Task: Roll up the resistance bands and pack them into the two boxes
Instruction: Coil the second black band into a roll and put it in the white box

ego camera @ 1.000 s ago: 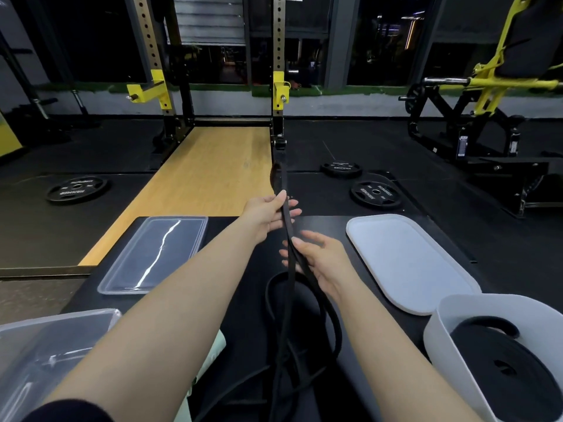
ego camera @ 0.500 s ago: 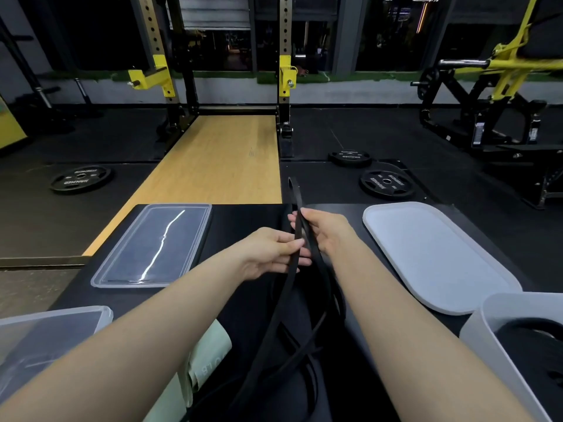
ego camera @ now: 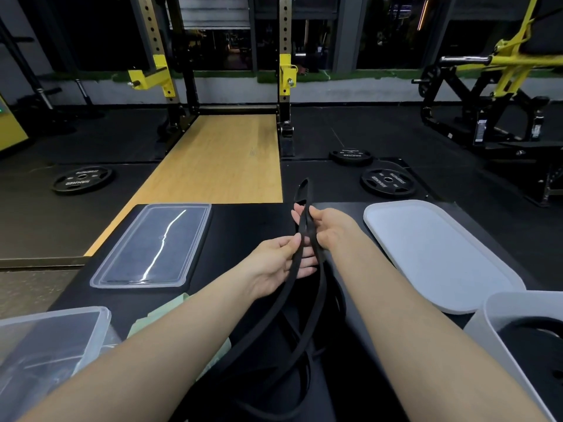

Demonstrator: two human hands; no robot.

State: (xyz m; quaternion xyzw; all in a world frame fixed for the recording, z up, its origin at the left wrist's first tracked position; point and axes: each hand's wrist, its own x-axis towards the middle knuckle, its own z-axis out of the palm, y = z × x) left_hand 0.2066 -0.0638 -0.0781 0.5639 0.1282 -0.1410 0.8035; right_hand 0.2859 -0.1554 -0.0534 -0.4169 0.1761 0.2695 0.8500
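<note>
Left hand [ego camera: 278,263] and right hand [ego camera: 327,228] pinching black resistance band [ego camera: 304,236], fingers curled

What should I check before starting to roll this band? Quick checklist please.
1. Both hands on the black band: ok, left hand pinches it, right hand has a grip higher up.
2. Band end free: ok, the looped end sticks up past the right hand.
3. Slack untangled: not ok, the rest lies in crossed loops on the table.
4. White box open: ok, lid lies beside it.
5. Room in the white box: cannot tell, a rolled band already sits inside.
</note>
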